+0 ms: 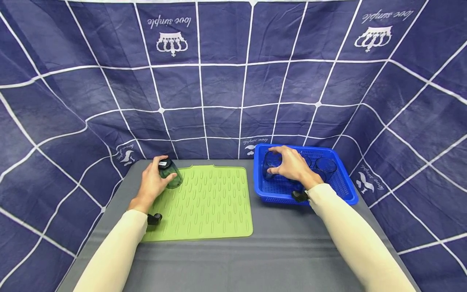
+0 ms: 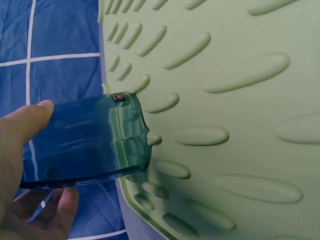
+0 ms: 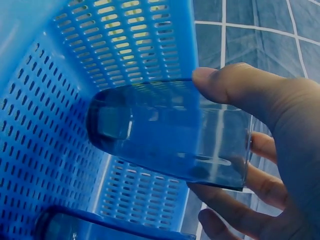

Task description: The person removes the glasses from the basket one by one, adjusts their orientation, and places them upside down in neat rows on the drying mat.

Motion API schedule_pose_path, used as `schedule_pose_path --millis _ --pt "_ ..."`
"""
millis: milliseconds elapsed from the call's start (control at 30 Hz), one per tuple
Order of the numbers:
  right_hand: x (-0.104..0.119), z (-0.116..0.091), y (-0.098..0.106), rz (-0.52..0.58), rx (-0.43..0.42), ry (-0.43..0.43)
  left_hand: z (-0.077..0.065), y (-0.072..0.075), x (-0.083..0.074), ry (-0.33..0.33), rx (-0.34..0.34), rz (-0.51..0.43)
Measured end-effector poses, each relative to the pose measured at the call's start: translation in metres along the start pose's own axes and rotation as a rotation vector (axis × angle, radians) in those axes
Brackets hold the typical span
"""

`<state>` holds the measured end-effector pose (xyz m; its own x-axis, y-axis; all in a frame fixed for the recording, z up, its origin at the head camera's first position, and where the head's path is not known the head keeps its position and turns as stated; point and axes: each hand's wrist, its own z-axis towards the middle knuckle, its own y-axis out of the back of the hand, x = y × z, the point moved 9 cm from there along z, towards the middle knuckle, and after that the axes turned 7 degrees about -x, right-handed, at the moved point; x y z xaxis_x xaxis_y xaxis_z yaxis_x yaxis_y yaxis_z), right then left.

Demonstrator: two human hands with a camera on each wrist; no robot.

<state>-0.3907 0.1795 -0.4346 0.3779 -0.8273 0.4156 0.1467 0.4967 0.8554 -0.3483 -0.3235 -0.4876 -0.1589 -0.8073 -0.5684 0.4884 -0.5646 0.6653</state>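
Q. What occupies the left side?
A. My left hand [image 1: 151, 181] grips 1 tinted left glass [image 2: 85, 140] at the far left of the green mat [image 1: 211, 202], thumb on 1 side and fingers on the other. The end away from my palm is at the mat; whether it touches, I cannot tell.

Q. And the right side?
A. My right hand [image 1: 294, 164] reaches into the blue basket [image 1: 257, 178] and grips the right glass [image 3: 150, 132] near its upper end, thumb opposite fingers. This glass is inside, at the basket's left end, its thick, dark base towards the slotted floor.

Q. What else does the basket contain?
A. At least 2 other glasses [image 1: 328, 166], to the right of the gripped glass; my right hand and wrist hide part of the contents.

Q. How is the scene arranged?
A. The mat, patterned with raised ovals, lies on the grey bench [image 1: 226, 263]; the basket is just beside it, to the right. Behind hangs a blue cloth [image 1: 222, 85] with a white grid, crowns and inverted lettering. My 2 arms wear cream sleeves [image 1: 357, 235], with a black fitting [image 1: 155, 219] at each wrist.
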Motion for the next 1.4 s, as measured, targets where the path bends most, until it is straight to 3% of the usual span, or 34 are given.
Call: schedule_pose_path --millis 367,867,1400 --pt "0.012 -0.011 0.016 -0.009 -0.07 0.046 -0.003 0.001 -0.001 0.021 0.012 -0.008" --pt "0.031 -0.032 0.038 0.014 -0.153 0.097 -0.002 0.005 -0.008 -0.042 0.031 0.008" --pt "0.041 -0.052 0.055 0.081 -0.246 0.138 -0.007 0.005 -0.01 -0.04 0.044 0.017"
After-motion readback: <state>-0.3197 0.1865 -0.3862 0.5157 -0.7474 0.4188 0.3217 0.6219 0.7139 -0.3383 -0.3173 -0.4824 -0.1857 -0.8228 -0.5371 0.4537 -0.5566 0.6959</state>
